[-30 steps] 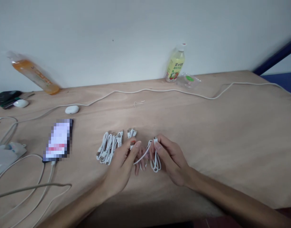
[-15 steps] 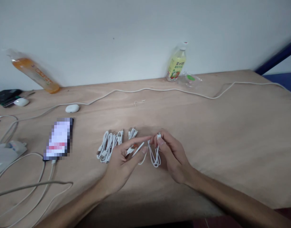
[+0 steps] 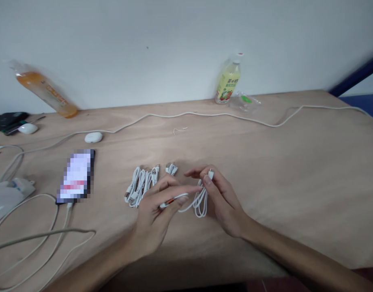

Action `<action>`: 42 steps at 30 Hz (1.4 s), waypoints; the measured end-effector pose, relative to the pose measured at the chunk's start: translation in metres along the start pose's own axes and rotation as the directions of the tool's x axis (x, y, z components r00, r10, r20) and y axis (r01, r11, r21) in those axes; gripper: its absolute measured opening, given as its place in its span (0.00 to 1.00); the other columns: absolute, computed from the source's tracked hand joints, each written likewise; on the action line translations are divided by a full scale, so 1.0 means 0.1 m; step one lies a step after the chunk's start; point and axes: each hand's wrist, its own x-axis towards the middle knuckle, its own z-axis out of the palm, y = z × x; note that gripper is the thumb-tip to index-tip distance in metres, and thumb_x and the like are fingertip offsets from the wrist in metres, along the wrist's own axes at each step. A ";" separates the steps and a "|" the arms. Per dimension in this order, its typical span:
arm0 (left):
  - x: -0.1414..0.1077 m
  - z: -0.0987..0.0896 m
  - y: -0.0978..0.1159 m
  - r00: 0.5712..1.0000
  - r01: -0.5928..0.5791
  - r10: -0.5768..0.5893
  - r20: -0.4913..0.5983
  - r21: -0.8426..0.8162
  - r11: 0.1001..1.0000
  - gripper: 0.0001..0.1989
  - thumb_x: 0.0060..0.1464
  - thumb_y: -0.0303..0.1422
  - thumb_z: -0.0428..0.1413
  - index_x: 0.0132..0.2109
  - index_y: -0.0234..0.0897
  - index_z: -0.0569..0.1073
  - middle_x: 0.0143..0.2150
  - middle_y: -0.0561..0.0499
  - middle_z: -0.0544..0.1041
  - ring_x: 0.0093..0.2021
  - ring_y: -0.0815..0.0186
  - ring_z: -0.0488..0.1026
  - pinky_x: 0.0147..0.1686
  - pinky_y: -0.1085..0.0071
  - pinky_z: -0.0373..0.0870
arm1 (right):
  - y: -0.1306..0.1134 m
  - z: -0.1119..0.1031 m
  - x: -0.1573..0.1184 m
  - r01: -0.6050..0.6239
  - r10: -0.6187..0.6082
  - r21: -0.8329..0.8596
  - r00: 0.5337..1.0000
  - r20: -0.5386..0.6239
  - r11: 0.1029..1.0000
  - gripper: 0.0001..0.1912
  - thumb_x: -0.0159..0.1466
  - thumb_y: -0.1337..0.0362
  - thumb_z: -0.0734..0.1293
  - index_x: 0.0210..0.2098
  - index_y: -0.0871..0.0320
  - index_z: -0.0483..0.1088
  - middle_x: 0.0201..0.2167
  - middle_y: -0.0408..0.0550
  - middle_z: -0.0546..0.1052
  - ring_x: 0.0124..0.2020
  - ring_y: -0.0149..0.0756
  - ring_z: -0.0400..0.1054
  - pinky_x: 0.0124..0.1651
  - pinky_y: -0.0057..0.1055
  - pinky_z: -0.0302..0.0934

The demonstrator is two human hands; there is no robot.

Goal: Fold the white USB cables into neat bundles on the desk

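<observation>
A white USB cable (image 3: 200, 206) hangs in loops between my two hands, above the table. My right hand (image 3: 226, 202) pinches it near one white plug (image 3: 211, 174), thumb on top, with the loops below the fingers. My left hand (image 3: 160, 211) grips the cable's other end between thumb and fingers; a plug with an orange part (image 3: 170, 201) lies across the palm side. The left index finger points to the right and reaches the loops. Just beyond my left hand lie several folded white cables (image 3: 140, 184), and a smaller folded cable (image 3: 172, 168) is beside them.
A phone (image 3: 75, 176) on a charging lead lies at left, near a white earbud case (image 3: 93, 137). A long cable (image 3: 186, 114) crosses the table's back. An orange drink bottle (image 3: 48, 95) and a yellow one (image 3: 228, 83) lean on the wall. A twist tie (image 3: 179, 130) lies mid-table.
My left index finger has dropped down against the cable loops, and the orange-marked plug now shows more fully. The right hand has shifted slightly right, its fingers more extended.
</observation>
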 end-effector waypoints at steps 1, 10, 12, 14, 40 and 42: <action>0.00 0.00 -0.01 1.000 -0.007 0.007 -0.015 -0.004 1.000 0.13 0.77 0.44 0.60 0.55 0.55 0.90 0.39 0.49 0.81 0.40 0.61 0.77 0.41 0.65 0.73 | 0.01 0.00 -0.01 -0.001 0.001 -0.007 1.000 0.000 1.000 0.21 0.81 0.41 0.63 0.49 0.48 0.77 0.52 0.49 0.82 0.54 0.46 0.76 0.59 0.43 0.69; -0.04 0.09 -0.06 0.980 -0.007 -0.052 -0.193 -0.293 0.956 0.22 0.78 0.52 0.54 0.43 0.46 0.87 0.35 0.50 0.86 0.39 0.59 0.84 0.49 0.59 0.81 | 0.00 -0.01 0.00 0.105 -0.124 -0.115 0.977 -0.172 0.988 0.24 0.82 0.41 0.61 0.38 0.49 0.75 0.47 0.51 0.83 0.53 0.49 0.76 0.56 0.46 0.70; -0.03 0.13 -0.04 0.966 0.004 -0.096 -0.240 -0.359 0.933 0.22 0.76 0.53 0.56 0.41 0.45 0.85 0.27 0.54 0.81 0.32 0.61 0.82 0.46 0.60 0.83 | -0.01 -0.01 0.03 0.076 -0.088 -0.078 0.981 -0.171 0.994 0.26 0.80 0.38 0.62 0.37 0.50 0.73 0.46 0.51 0.83 0.49 0.47 0.75 0.52 0.44 0.71; 0.00 0.15 -0.02 0.946 0.009 -0.139 -0.293 -0.403 0.915 0.24 0.73 0.57 0.57 0.39 0.43 0.83 0.22 0.56 0.74 0.26 0.63 0.78 0.43 0.60 0.84 | 0.00 -0.01 0.06 0.037 -0.036 0.006 0.991 -0.129 0.999 0.28 0.79 0.35 0.62 0.36 0.50 0.70 0.46 0.51 0.83 0.46 0.45 0.75 0.51 0.43 0.72; -0.13 0.12 -0.12 0.926 0.067 -0.058 0.372 -0.013 0.998 0.21 0.83 0.42 0.49 0.42 0.39 0.79 0.65 0.46 0.80 0.66 0.59 0.78 0.67 0.61 0.71 | -0.03 0.05 0.02 0.072 -0.072 -0.008 0.960 -0.271 0.997 0.30 0.81 0.38 0.62 0.30 0.52 0.68 0.26 0.40 0.70 0.26 0.34 0.62 0.30 0.32 0.57; -0.12 0.12 -0.12 0.904 0.085 -0.070 0.422 -0.016 0.996 0.21 0.83 0.41 0.49 0.41 0.39 0.78 0.64 0.46 0.82 0.65 0.59 0.79 0.66 0.62 0.72 | 0.01 0.04 0.02 0.018 -0.049 -0.097 0.947 -0.319 0.995 0.29 0.82 0.40 0.60 0.30 0.52 0.68 0.27 0.42 0.71 0.28 0.35 0.64 0.32 0.34 0.59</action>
